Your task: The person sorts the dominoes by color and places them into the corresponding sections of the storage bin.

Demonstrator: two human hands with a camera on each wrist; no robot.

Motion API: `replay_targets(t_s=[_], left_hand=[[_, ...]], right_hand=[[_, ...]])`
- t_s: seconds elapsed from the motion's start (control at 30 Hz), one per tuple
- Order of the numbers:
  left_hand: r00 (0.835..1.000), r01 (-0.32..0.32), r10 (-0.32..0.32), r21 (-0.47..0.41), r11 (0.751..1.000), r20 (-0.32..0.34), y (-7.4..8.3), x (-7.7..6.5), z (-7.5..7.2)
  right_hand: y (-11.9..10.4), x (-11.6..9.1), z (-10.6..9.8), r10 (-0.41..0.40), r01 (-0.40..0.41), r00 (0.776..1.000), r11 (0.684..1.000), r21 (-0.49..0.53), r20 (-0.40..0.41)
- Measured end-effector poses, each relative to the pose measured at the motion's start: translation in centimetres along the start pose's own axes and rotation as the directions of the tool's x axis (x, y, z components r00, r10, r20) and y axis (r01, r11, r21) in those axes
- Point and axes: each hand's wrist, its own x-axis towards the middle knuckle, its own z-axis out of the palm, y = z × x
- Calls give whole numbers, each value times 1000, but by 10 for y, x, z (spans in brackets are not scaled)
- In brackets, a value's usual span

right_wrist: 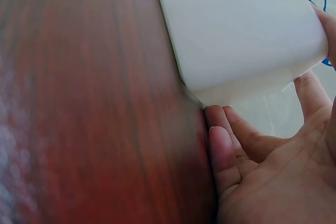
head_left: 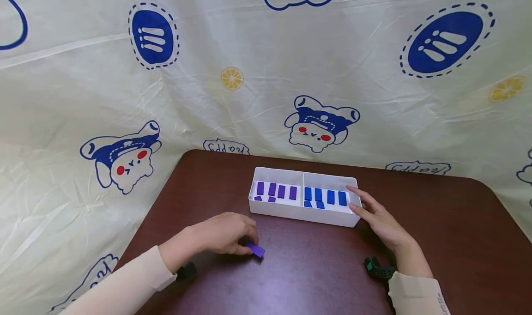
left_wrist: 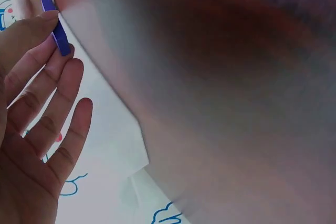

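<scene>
My left hand (head_left: 230, 234) pinches a small, flat purple block (head_left: 256, 250) above the table, in front of the box's left part. In the left wrist view, the thumb and fingertips hold this purple block (left_wrist: 59, 30) while the other fingers extend loosely. A white two-compartment box (head_left: 305, 217) stands on the table. My right hand (head_left: 384, 222) holds its right end, with fingertips over the rim. The right wrist view shows the hand (right_wrist: 283, 166) against the end wall of the white box (right_wrist: 247, 30).
Purple pieces (head_left: 281, 191) lie in the box's left compartment, blue pieces (head_left: 330, 197) in the right; a divider (head_left: 303, 188) stands between. The dark wooden table (head_left: 307, 269) has a patterned pale cloth (head_left: 249, 107) behind it and to its left.
</scene>
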Motion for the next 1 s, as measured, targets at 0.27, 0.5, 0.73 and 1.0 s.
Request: replay_targets(t_s=[0.27,0.5,0.73,1.0], left_hand=[[999,46,-46,-24,999,-13,-6,6,-19],[998,43,-43,-10,999,-55,-15,15,-29],[994,68,-68,-8,998,-86,-21,24,-39],[985,128,-125,14,992,-117,-29,38,-49]], right_hand=[[-1,0,0,-20,20,1000,1000,15,3],[0,1,0,-22,22,1000,1000,8,3],[-1,0,-1,-11,11,1000,1000,2,9],[-2,1,0,3,-3,1000,1000,5,5]])
